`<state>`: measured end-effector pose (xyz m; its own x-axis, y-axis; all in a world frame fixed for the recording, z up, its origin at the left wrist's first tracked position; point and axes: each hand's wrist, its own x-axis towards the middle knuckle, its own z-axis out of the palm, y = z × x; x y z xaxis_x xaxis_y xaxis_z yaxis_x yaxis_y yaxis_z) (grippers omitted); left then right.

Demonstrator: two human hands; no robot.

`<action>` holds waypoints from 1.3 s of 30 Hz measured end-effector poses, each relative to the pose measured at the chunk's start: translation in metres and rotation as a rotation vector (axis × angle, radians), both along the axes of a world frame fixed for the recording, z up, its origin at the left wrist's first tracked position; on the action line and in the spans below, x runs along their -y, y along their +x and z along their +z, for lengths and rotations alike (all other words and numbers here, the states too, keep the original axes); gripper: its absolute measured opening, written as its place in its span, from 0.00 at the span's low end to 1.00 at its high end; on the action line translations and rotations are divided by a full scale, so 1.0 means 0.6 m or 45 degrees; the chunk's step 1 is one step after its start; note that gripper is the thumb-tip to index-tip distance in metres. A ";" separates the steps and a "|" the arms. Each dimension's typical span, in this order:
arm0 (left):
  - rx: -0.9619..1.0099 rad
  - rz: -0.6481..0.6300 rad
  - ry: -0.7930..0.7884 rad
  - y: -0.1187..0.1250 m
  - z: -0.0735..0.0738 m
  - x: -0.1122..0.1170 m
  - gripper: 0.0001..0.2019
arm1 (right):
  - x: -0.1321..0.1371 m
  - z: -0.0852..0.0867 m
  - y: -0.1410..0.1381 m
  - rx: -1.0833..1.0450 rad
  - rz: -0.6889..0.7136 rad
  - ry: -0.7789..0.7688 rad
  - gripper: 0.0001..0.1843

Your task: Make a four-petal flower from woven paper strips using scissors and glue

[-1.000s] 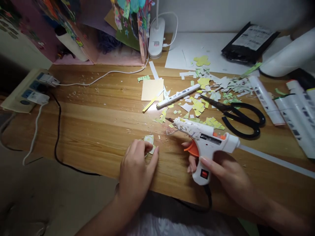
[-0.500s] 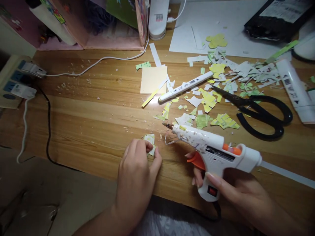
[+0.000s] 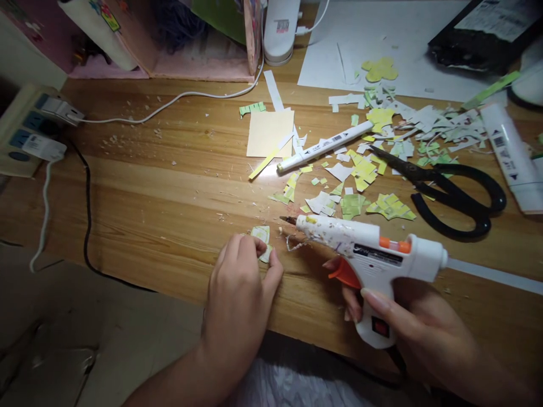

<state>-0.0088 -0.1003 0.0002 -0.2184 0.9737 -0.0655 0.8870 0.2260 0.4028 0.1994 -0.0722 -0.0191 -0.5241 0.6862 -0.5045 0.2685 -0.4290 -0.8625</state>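
Observation:
My left hand rests on the wooden table, thumb and fingers closed on a small pale green paper piece. Part of that piece is hidden under the fingers. My right hand is wrapped round the handle of a white hot glue gun with an orange trigger. The gun's metal nozzle points left, a little to the right of the paper piece and apart from it. Thin glue strands hang below the nozzle, and a long glue stick sticks out of the back.
Black-handled scissors, a white marker and many yellow, green and white paper scraps lie beyond the gun. A square paper pad is at mid-table. On the left, a power strip has white and black cables.
The glue gun has turned slightly, its rear end and handle shifting while the nozzle stays near the paper piece. My left hand keeps its hold. The whole view has shifted a little.

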 end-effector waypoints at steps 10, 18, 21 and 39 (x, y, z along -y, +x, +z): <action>0.061 0.033 -0.028 -0.003 0.003 -0.001 0.03 | -0.007 0.009 -0.006 0.089 0.011 -0.032 0.20; 0.170 0.050 -0.068 -0.010 0.007 -0.001 0.03 | -0.023 0.019 -0.001 0.207 0.074 0.032 0.24; 0.186 0.056 -0.070 -0.009 0.007 0.001 0.03 | -0.029 0.025 -0.004 0.209 0.068 -0.002 0.23; 0.384 -0.004 0.192 -0.018 -0.018 0.010 0.05 | -0.037 0.053 -0.019 0.417 0.075 -0.159 0.28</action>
